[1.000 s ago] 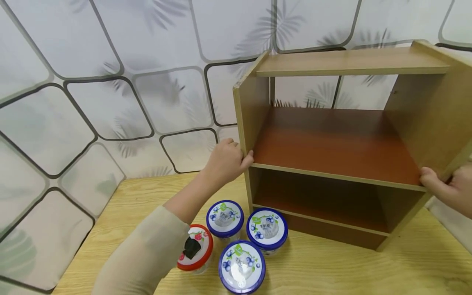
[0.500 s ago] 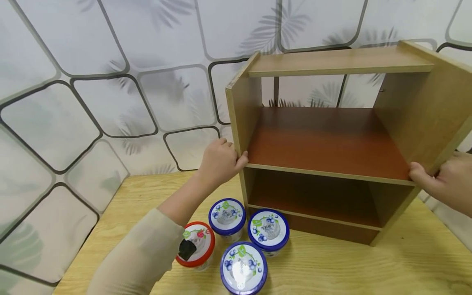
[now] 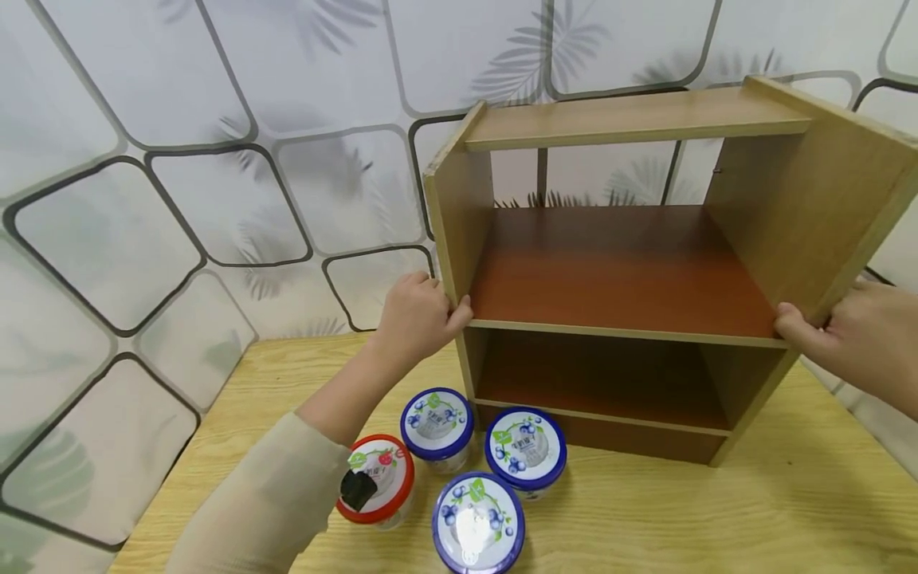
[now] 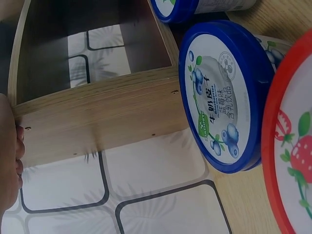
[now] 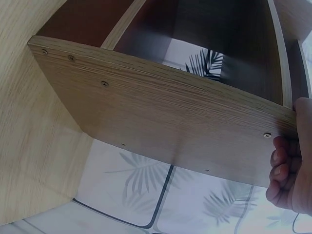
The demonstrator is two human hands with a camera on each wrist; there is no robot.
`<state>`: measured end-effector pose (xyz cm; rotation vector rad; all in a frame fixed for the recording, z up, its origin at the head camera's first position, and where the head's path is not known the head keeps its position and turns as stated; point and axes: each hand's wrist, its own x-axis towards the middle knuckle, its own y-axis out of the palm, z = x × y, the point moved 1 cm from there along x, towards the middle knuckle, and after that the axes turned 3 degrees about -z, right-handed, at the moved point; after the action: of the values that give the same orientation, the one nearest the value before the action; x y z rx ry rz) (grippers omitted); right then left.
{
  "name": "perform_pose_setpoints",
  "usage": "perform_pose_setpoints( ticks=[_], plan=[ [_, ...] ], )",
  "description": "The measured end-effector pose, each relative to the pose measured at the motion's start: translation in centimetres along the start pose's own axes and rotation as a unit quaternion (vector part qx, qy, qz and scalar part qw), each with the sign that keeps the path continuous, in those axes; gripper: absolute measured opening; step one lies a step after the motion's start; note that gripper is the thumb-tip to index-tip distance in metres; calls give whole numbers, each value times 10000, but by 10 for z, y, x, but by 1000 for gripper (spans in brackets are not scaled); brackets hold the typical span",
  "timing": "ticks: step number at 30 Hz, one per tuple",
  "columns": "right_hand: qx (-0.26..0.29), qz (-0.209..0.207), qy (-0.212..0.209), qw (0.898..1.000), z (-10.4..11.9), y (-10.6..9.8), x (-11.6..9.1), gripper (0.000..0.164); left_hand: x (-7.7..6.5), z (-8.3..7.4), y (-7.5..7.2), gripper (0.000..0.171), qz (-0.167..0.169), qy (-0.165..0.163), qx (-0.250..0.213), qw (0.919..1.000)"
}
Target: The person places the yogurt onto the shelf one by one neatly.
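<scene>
A small wooden shelf unit [image 3: 624,263] with red-brown boards stands on the table. My left hand [image 3: 419,315] grips its left side panel, the thumb at the middle board's front edge and the curled fingers outside, as the left wrist view shows. Across from it, my right hand [image 3: 861,339] holds the right side panel the same way; in the right wrist view its fingers [image 5: 280,170] curl against the outer face. Close to the unit's front left corner sit tubs with blue lids [image 3: 437,424], [image 4: 224,97]. Partly behind my left sleeve is a red-lidded tub [image 3: 380,478].
Another blue-lidded tub [image 3: 526,448] is right before the unit's base, and one more blue-lidded tub [image 3: 478,522] stands nearer. A black patch [image 3: 357,489] covers part of the red lid. Patterned wall covering [image 3: 358,183] rises behind the wooden table [image 3: 645,526].
The shelf unit has shifted left across the table and its right side has swung back a little, with both hands holding it throughout. The tubs hardly move.
</scene>
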<state>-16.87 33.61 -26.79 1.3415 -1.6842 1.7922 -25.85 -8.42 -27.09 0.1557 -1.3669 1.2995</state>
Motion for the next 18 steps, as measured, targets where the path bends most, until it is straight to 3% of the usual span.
perform_pose_setpoints(
  ticks=[13,18],
  plan=[
    [107,117,332,9993,1,2,0,57,-3,-1,-1,46,205,-144,-153,9996],
    [154,802,598,9949,5,2,6,55,-10,2,-8,47,273,-180,-61,9994]
  ],
)
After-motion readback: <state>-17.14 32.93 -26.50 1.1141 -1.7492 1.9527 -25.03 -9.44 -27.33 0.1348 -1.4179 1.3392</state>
